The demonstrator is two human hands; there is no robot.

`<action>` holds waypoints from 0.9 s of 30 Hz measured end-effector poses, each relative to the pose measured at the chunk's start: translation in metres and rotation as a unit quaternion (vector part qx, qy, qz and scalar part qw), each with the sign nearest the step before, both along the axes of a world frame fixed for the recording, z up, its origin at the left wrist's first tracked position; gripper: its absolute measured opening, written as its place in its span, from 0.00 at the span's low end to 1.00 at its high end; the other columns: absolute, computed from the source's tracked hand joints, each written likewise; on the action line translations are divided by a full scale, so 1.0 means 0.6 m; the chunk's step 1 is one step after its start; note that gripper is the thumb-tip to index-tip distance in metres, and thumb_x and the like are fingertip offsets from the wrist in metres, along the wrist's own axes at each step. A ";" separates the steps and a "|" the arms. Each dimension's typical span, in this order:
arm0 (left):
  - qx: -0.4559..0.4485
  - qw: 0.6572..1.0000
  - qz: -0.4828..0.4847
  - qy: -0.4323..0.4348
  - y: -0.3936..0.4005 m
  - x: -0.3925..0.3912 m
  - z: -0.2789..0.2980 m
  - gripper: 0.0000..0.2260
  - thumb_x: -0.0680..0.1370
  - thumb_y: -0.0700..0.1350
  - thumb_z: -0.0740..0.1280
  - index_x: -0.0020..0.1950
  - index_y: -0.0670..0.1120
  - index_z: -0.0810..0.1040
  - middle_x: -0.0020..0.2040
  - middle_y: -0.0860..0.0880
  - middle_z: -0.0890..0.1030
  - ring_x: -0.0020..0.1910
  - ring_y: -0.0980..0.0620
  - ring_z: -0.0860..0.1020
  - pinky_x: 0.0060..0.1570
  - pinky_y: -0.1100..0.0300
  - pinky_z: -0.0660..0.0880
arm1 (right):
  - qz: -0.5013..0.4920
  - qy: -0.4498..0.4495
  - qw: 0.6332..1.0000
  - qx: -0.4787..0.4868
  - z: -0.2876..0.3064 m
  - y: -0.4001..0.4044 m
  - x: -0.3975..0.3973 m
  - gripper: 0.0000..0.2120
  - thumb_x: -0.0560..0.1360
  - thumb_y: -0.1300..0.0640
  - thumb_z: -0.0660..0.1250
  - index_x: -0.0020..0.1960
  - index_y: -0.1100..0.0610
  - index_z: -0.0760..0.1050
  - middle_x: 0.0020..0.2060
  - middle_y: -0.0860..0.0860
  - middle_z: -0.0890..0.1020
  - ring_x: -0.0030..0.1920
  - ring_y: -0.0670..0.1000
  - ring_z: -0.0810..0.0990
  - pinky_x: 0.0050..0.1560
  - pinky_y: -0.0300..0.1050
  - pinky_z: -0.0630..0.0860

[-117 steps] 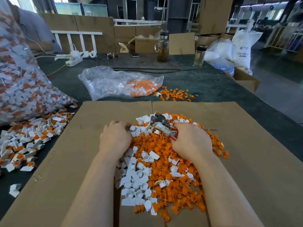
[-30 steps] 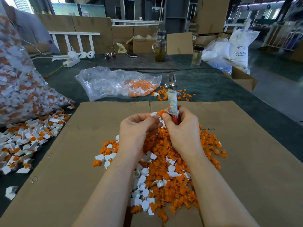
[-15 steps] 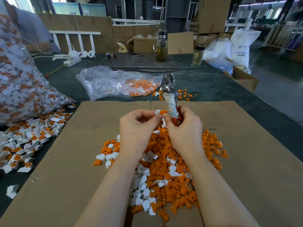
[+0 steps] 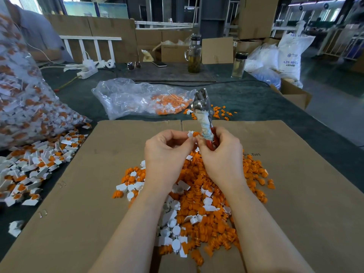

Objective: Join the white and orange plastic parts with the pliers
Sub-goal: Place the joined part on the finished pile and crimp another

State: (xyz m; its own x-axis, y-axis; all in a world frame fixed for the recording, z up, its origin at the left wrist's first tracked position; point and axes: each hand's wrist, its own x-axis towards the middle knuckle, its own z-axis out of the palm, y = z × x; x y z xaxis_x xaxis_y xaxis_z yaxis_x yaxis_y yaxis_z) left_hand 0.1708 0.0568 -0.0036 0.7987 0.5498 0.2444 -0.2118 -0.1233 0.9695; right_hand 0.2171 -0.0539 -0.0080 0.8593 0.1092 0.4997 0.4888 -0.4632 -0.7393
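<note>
We pinch a white and orange part point(image 4: 192, 133) at frame centre, above the pile point(image 4: 197, 194).
They look tiny, light, stiff and slippery, so we grip by the edges: left hand point(image 4: 167, 152) fingers pressed on them, right hand point(image 4: 220, 154) wrapped around the upright pliers point(image 4: 202, 113).

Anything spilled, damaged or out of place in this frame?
Minor only: a few loose orange plastic parts lie scattered on the dark green table beyond the brown cardboard sheet, beside the clear plastic bag. The metal pliers' handle is wrapped in cloth.
</note>
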 end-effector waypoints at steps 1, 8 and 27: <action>-0.010 1.000 -0.002 -0.003 0.000 0.000 0.000 0.06 0.71 0.40 0.77 0.40 0.50 0.84 0.36 0.51 0.85 0.38 0.52 0.85 0.39 0.64 0.80 | 0.001 0.003 1.000 0.001 0.000 0.000 0.000 0.06 0.74 0.54 0.72 0.46 0.49 0.74 0.33 0.39 0.75 0.34 0.38 0.76 0.31 0.30 0.65; -0.010 1.000 0.006 -0.003 0.001 0.003 -0.001 0.08 0.71 0.40 0.77 0.38 0.52 0.83 0.36 0.51 0.85 0.39 0.51 0.85 0.40 0.64 0.80 | 0.023 0.025 0.999 -0.003 0.001 -0.002 0.002 0.05 0.75 0.54 0.70 0.50 0.52 0.78 0.34 0.40 0.77 0.35 0.38 0.76 0.33 0.32 0.66; -0.095 0.993 0.008 -0.064 0.029 0.004 0.002 0.03 0.76 0.36 0.72 0.44 0.43 0.80 0.37 0.47 0.83 0.35 0.55 0.83 0.39 0.66 0.78 | 0.201 0.193 0.955 -0.100 0.030 -0.049 0.001 0.10 0.75 0.55 0.70 0.52 0.60 0.77 0.46 0.61 0.81 0.46 0.60 0.80 0.52 0.60 0.75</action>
State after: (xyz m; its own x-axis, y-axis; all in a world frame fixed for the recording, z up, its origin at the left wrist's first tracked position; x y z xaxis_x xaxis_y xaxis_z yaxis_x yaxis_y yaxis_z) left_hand 0.1731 0.0742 -0.0024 0.7581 0.6085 0.2344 -0.3345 0.0544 0.9408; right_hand 0.2178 -0.0832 0.0100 0.8441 0.5287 0.0887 0.3654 -0.4463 -0.8169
